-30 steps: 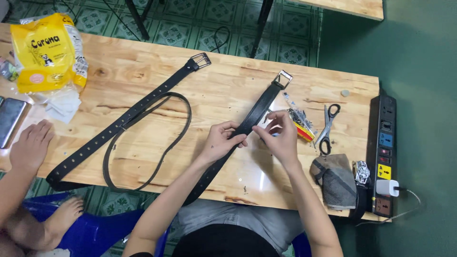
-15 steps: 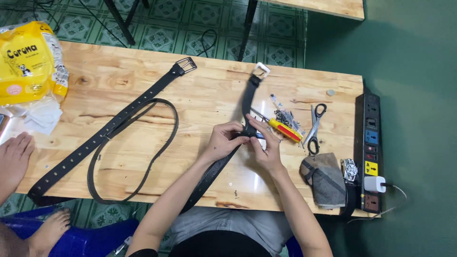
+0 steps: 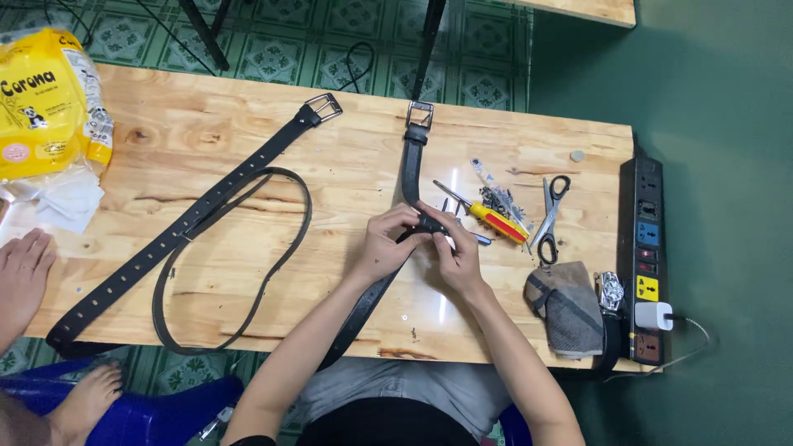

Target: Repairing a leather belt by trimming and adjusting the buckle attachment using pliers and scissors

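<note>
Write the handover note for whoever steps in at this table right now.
Left hand and right hand: both pinch the black belt mid-strap; its buckle points to the far edge.
Second black belt lies looped at left, untouched.
Screwdriver, scissors and small metal parts lie right of the hands.
Another person's hand rests at the left edge.
Done or left: cannot tell.

The belt (image 3: pixel 409 177) between the left hand (image 3: pixel 382 244) and right hand (image 3: pixel 456 254) looks like matt black leather, with a shiny metal buckle (image 3: pixel 420 113) beyond them. Under the hands, the desk (image 3: pixel 206 124) is pale wood with a glossy varnish. Right of the right hand lie a screwdriver (image 3: pixel 487 219) with glossy plastic handle, metal scissors (image 3: pixel 552 216) and a grey cloth pouch (image 3: pixel 570 307).
</note>
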